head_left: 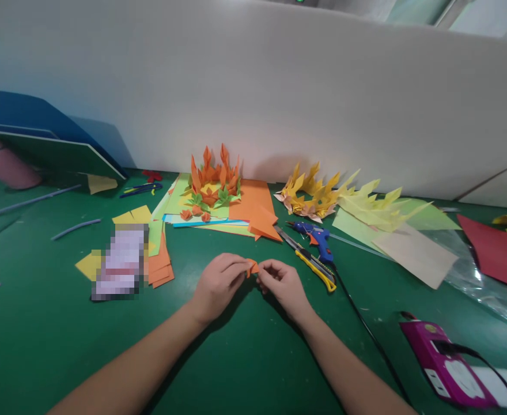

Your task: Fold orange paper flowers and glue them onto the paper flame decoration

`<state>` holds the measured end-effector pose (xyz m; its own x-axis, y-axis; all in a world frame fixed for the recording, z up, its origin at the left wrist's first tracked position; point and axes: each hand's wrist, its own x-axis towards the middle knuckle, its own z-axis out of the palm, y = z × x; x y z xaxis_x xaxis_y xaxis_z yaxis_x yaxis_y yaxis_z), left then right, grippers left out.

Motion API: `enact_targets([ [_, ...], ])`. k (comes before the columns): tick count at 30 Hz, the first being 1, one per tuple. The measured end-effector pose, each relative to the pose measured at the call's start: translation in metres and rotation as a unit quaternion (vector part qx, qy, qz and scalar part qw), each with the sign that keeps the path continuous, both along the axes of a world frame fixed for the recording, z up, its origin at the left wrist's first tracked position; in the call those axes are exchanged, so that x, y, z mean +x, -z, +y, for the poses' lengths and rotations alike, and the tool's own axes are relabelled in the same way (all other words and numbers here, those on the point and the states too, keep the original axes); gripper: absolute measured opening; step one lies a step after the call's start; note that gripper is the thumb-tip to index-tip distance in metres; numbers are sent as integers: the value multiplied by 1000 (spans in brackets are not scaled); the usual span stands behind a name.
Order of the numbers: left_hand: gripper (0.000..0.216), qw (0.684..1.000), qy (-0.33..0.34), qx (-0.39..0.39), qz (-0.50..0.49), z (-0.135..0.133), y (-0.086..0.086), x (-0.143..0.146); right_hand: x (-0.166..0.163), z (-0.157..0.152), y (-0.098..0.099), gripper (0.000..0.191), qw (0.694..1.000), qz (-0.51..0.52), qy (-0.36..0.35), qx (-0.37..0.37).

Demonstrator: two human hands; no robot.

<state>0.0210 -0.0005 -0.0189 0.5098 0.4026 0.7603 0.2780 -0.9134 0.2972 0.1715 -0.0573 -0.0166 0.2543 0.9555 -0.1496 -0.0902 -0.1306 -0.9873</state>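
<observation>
A small folded piece of orange paper [252, 267] is held above the green table between my two hands. My left hand [221, 283] pinches it from the left, thumb and fingers closed. My right hand [284, 286] has its fingertips pressed together at the paper's right edge; the exact contact is partly hidden. Just beyond lie several small orange paper flowers [196, 211], in front of an orange paper crown [211, 177] with green leaves. To the right of my right hand are a yellow utility knife [316, 271] and a blue glue gun [316, 235].
A yellow paper crown [307, 199] and a pale yellow leaf strip [372, 207] stand near the white wall. On the left, a blurred phone-like object [121, 262] rests by orange paper squares [159, 268]. The glue gun's black cable [366, 323] crosses the right side near a magenta power strip [443, 363].
</observation>
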Motion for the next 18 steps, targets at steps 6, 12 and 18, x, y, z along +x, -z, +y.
enact_targets([
  [6, 14, 999, -8, -31, -1, 0, 1, 0, 1, 1, 1, 22, 1000, -7, -5, 10],
  [12, 13, 976, -57, -211, -10, -3, -1, 4, -3, -1, 0, 16, 992, -112, 18, 54],
  [18, 14, 961, -45, -272, -27, -5, -2, 7, -3, -1, 1, 11, 984, -158, 25, 78],
])
